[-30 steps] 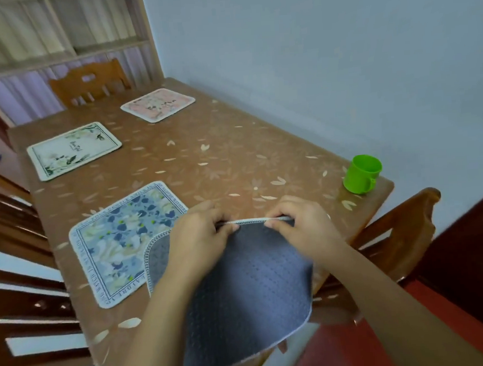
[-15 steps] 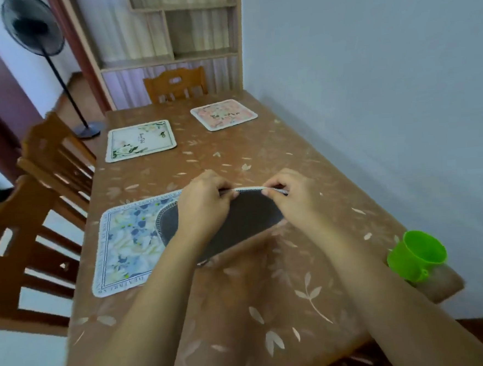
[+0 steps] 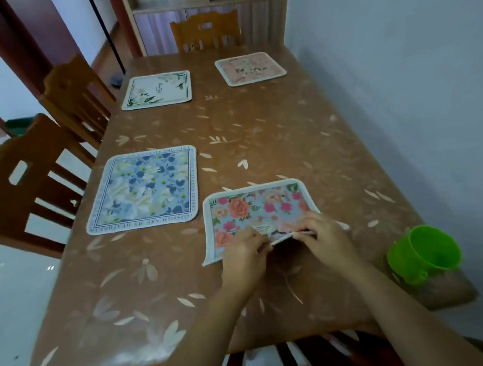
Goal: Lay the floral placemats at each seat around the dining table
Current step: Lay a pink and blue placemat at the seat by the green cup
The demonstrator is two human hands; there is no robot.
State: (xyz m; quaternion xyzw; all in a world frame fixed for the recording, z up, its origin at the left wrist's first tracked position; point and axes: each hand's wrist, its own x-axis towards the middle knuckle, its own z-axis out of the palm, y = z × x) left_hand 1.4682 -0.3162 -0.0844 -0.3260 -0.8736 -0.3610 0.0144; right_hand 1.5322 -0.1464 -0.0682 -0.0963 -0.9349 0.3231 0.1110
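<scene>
A rose-patterned placemat [image 3: 253, 207] lies face up on the brown dining table [image 3: 259, 130], its near edge lifted slightly off the surface. My left hand [image 3: 244, 257] and my right hand [image 3: 326, 241] both pinch that near edge. Three other placemats lie flat: a blue floral one [image 3: 145, 189] to the left, a white one with green leaves [image 3: 156, 90] further back, and a pink one [image 3: 251, 68] at the far right.
A green plastic cup [image 3: 424, 253] stands on the table's near right corner. Two wooden chairs [image 3: 34, 183] line the left side, one [image 3: 205, 31] stands at the far end and one [image 3: 318, 354] is below me. A wall runs along the right.
The mat showed its grey underside, held up over the blue mat. Now it is turned floral side up and laid on the table to the right of the blue mat. Both hands still pinch its edge.
</scene>
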